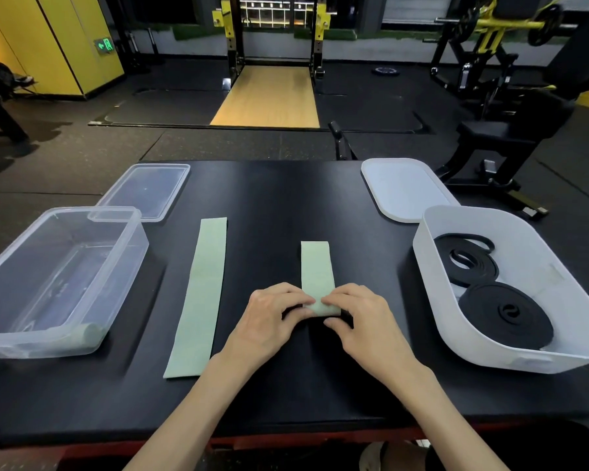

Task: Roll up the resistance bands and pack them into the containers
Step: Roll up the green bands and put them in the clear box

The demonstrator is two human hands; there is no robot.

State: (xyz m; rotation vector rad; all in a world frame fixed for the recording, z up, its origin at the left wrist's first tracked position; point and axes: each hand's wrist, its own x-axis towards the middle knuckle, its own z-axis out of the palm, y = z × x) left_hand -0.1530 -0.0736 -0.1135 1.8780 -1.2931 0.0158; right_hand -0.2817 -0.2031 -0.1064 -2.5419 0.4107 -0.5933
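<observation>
Bands status, big to small.

Table (286, 198): black, everything sits on it. Clear tub (0, 277) is at my left and white tub (490, 351) at my right. Both are open, with the clear lid (150, 188) and white lid (405, 188) lying flat behind them.

Flat band (201, 300): green, stretched out left of centre, untouched. Half-rolled band (315, 266): green, at centre, with the roll at its near end and the tail lying flat away from me. Left hand (269, 321) and right hand (364, 321) both pinch that roll, fingertips on top and thumbs at the near side.

Risks, my read:
- Uneven push between the hands would make the roll cone sideways, so the edges won't line up.
- If I ease my fingers before it's in a tub, the fabric would likely spring open.
- The tail could skew on the table if I roll off-axis.
- The roll goes to the clear tub with the other green one. The flat band lies across that path, so I could drag it.

Counts: 1 table, 2 tubs, 2 lids. 3 green bands: 1 flat, 1 mid-roll, 1 rolled band (85, 334) in the near corner of the clear tub. 2 black coils (507, 314) in the white tub, as far as I can tell. The far one has a loose outer loop.
</observation>
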